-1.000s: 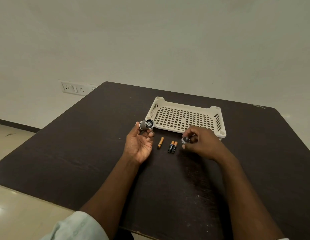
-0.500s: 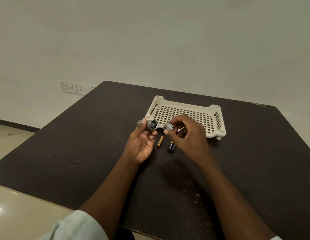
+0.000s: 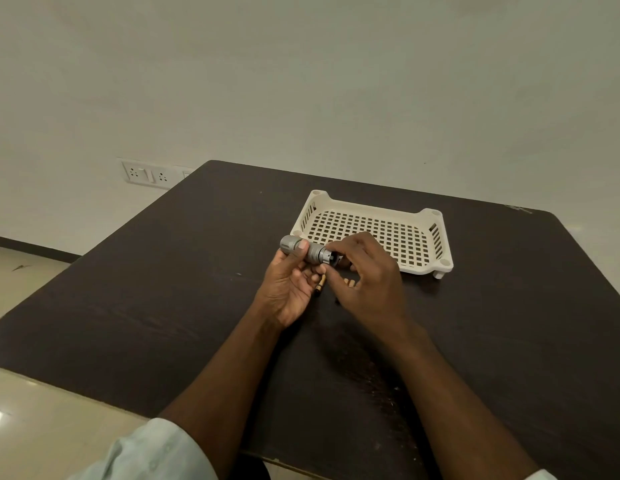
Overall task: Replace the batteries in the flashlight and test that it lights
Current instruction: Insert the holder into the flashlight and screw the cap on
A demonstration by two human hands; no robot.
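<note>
My left hand (image 3: 287, 289) holds the short grey flashlight body (image 3: 303, 249) lying sideways above the table, thumb on top. My right hand (image 3: 365, 282) pinches the grey end cap (image 3: 327, 257) against the body's right end. Below my fingers, one orange-tipped battery (image 3: 320, 284) lies on the dark table (image 3: 163, 306). Orange tips of two more batteries (image 3: 349, 282) peek out under my right hand; the rest of them is hidden.
A cream perforated plastic tray (image 3: 436, 233) stands just behind my hands, with nothing in it. A wall socket plate (image 3: 147, 174) is on the wall at the left. The table's near edge runs across the bottom of the view.
My right hand lifted the end cap from beside the batteries and brought it left to the flashlight body. My left hand turned the body from end-on to sideways.
</note>
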